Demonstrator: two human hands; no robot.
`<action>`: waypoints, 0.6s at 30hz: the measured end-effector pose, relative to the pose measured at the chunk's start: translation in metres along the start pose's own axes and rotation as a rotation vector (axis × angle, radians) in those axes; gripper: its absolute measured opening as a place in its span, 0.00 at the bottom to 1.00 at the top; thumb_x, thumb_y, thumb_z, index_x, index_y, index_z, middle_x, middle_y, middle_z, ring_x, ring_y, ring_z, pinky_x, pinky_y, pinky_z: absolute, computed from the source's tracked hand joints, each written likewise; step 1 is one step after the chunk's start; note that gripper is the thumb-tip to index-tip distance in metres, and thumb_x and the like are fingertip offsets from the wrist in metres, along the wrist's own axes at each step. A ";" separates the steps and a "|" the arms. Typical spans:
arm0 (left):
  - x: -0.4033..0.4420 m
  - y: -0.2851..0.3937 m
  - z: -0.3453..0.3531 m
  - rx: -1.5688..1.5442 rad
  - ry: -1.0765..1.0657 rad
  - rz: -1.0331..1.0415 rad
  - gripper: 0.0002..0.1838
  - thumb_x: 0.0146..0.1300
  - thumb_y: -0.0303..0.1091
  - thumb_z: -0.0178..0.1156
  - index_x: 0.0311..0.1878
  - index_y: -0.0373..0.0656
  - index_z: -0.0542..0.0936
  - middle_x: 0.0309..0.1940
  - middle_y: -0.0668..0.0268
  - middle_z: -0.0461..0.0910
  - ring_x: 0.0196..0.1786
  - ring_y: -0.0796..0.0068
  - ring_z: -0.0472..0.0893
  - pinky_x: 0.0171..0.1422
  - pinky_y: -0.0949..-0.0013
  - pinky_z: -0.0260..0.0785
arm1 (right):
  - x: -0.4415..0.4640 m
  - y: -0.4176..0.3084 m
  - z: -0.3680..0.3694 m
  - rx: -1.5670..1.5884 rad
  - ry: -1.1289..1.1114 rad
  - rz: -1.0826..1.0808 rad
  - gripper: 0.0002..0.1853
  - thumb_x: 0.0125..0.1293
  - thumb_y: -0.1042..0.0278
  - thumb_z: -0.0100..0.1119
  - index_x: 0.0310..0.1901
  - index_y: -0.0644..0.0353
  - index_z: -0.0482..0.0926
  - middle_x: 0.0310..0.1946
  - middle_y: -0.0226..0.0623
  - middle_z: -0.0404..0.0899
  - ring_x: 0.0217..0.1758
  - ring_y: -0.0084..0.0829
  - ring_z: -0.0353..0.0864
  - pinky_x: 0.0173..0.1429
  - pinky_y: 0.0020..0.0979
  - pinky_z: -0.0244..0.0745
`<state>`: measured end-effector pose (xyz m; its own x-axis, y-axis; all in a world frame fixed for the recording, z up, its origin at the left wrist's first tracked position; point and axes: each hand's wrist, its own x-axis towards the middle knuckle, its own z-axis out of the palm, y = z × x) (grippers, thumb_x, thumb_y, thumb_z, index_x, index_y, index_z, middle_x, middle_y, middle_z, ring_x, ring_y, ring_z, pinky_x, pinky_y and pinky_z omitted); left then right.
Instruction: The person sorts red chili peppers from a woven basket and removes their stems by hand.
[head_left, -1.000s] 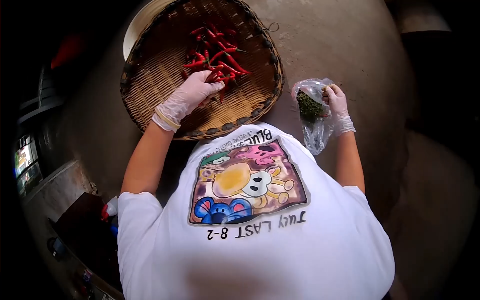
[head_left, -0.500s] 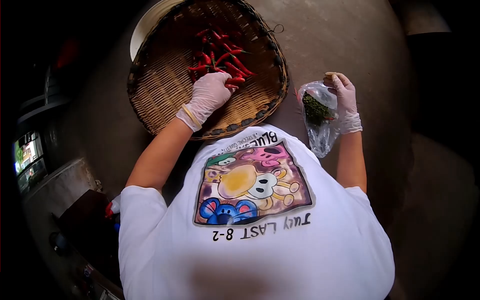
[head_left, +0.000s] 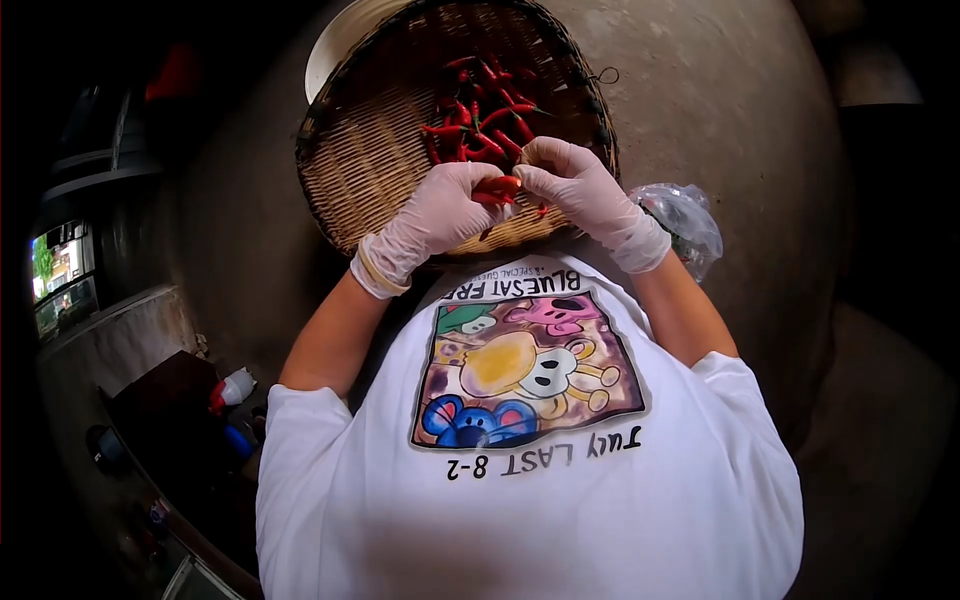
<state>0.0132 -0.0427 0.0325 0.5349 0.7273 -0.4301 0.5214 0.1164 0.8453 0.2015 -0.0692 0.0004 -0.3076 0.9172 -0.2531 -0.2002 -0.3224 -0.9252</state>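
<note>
My left hand [head_left: 440, 210], in a translucent glove with a band at the wrist, is closed around several red chili peppers [head_left: 497, 188] over the near part of a round woven basket [head_left: 365, 170]. My right hand [head_left: 580, 190], gloved as well, has its thumb and forefinger pinched at the ends of the held peppers; whatever lies between those fingertips is too small to make out. More red chili peppers [head_left: 480, 115] lie in a heap in the basket, just beyond both hands.
A clear plastic bag [head_left: 690, 222] lies right of the basket, partly behind my right forearm. A pale round rim [head_left: 335, 50] shows behind the basket's left edge. At the lower left stand a dark piece of furniture [head_left: 165, 410] and a red and white item [head_left: 233, 388].
My right hand has moved left from the plastic bag to the peppers in my left hand. My left hand has drawn back slightly from the heap. The basket appears further right in view.
</note>
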 end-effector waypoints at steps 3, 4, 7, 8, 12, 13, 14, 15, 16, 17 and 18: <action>-0.004 0.001 0.002 -0.017 0.028 0.156 0.12 0.51 0.26 0.67 0.41 0.38 0.80 0.29 0.68 0.80 0.32 0.82 0.75 0.38 0.77 0.70 | -0.003 -0.002 -0.001 0.263 -0.031 0.100 0.06 0.63 0.68 0.57 0.35 0.62 0.74 0.27 0.29 0.74 0.30 0.18 0.71 0.35 0.22 0.68; -0.004 0.003 0.001 0.088 0.031 0.229 0.12 0.51 0.24 0.67 0.40 0.38 0.80 0.29 0.67 0.80 0.32 0.82 0.76 0.39 0.77 0.70 | -0.006 -0.003 0.002 0.470 -0.012 0.181 0.05 0.63 0.69 0.56 0.34 0.61 0.74 0.27 0.30 0.74 0.30 0.19 0.70 0.36 0.22 0.67; -0.002 0.006 -0.003 0.493 0.071 0.412 0.12 0.49 0.18 0.63 0.39 0.39 0.80 0.30 0.65 0.80 0.33 0.78 0.78 0.40 0.74 0.72 | -0.007 0.009 -0.006 0.901 -0.199 0.157 0.04 0.62 0.70 0.54 0.33 0.59 0.73 0.27 0.31 0.73 0.31 0.23 0.71 0.38 0.23 0.66; 0.000 0.001 -0.005 0.360 0.064 0.346 0.11 0.50 0.18 0.63 0.38 0.39 0.80 0.30 0.65 0.80 0.33 0.78 0.78 0.40 0.75 0.72 | -0.006 0.013 -0.013 1.009 -0.304 0.107 0.03 0.62 0.70 0.54 0.33 0.59 0.72 0.28 0.31 0.73 0.31 0.24 0.71 0.38 0.24 0.66; 0.008 -0.023 -0.012 -0.219 0.012 -0.020 0.07 0.57 0.27 0.62 0.38 0.38 0.78 0.30 0.71 0.77 0.32 0.85 0.75 0.35 0.80 0.68 | -0.006 -0.006 -0.032 0.706 0.018 0.117 0.06 0.63 0.69 0.51 0.39 0.60 0.73 0.34 0.34 0.77 0.32 0.24 0.75 0.38 0.25 0.70; 0.008 -0.019 -0.015 -0.239 0.003 -0.079 0.08 0.57 0.28 0.62 0.40 0.38 0.78 0.29 0.72 0.76 0.30 0.85 0.73 0.33 0.80 0.66 | -0.003 -0.002 -0.041 0.697 -0.048 0.087 0.08 0.63 0.68 0.53 0.41 0.61 0.73 0.38 0.36 0.77 0.33 0.22 0.76 0.35 0.21 0.70; 0.009 -0.016 -0.016 -0.259 -0.005 -0.136 0.09 0.57 0.30 0.62 0.41 0.39 0.78 0.28 0.73 0.75 0.28 0.86 0.72 0.31 0.81 0.65 | -0.002 -0.003 -0.042 0.647 -0.022 0.080 0.08 0.63 0.68 0.54 0.41 0.61 0.73 0.38 0.35 0.77 0.32 0.21 0.75 0.34 0.21 0.69; 0.010 -0.016 -0.014 -0.296 -0.044 -0.178 0.10 0.57 0.31 0.62 0.41 0.40 0.77 0.28 0.73 0.75 0.27 0.87 0.71 0.30 0.81 0.64 | -0.001 -0.005 -0.044 0.595 0.003 0.075 0.08 0.64 0.67 0.54 0.41 0.61 0.73 0.37 0.35 0.77 0.31 0.21 0.75 0.34 0.20 0.69; 0.011 -0.015 -0.011 -0.332 -0.082 -0.219 0.10 0.57 0.32 0.62 0.41 0.40 0.77 0.28 0.74 0.75 0.26 0.87 0.70 0.29 0.81 0.63 | 0.001 -0.006 -0.045 0.541 0.024 0.069 0.09 0.64 0.67 0.55 0.41 0.61 0.73 0.37 0.34 0.77 0.30 0.21 0.75 0.33 0.20 0.69; 0.012 -0.015 -0.010 -0.368 -0.120 -0.259 0.10 0.57 0.33 0.62 0.41 0.41 0.77 0.28 0.74 0.75 0.25 0.87 0.70 0.28 0.81 0.62 | 0.005 -0.003 -0.046 0.236 0.053 0.045 0.10 0.64 0.63 0.55 0.41 0.60 0.74 0.33 0.30 0.77 0.29 0.19 0.74 0.33 0.20 0.68; 0.017 -0.021 -0.008 -0.339 -0.216 -0.256 0.12 0.57 0.33 0.62 0.43 0.41 0.77 0.27 0.74 0.75 0.24 0.88 0.69 0.27 0.83 0.60 | 0.008 -0.005 -0.036 -0.037 0.113 0.100 0.10 0.63 0.60 0.57 0.38 0.59 0.76 0.29 0.33 0.78 0.29 0.26 0.76 0.33 0.26 0.70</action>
<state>0.0061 -0.0270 0.0104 0.5624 0.4931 -0.6638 0.4277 0.5135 0.7439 0.2338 -0.0518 -0.0077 -0.2176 0.9022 -0.3723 -0.1383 -0.4061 -0.9033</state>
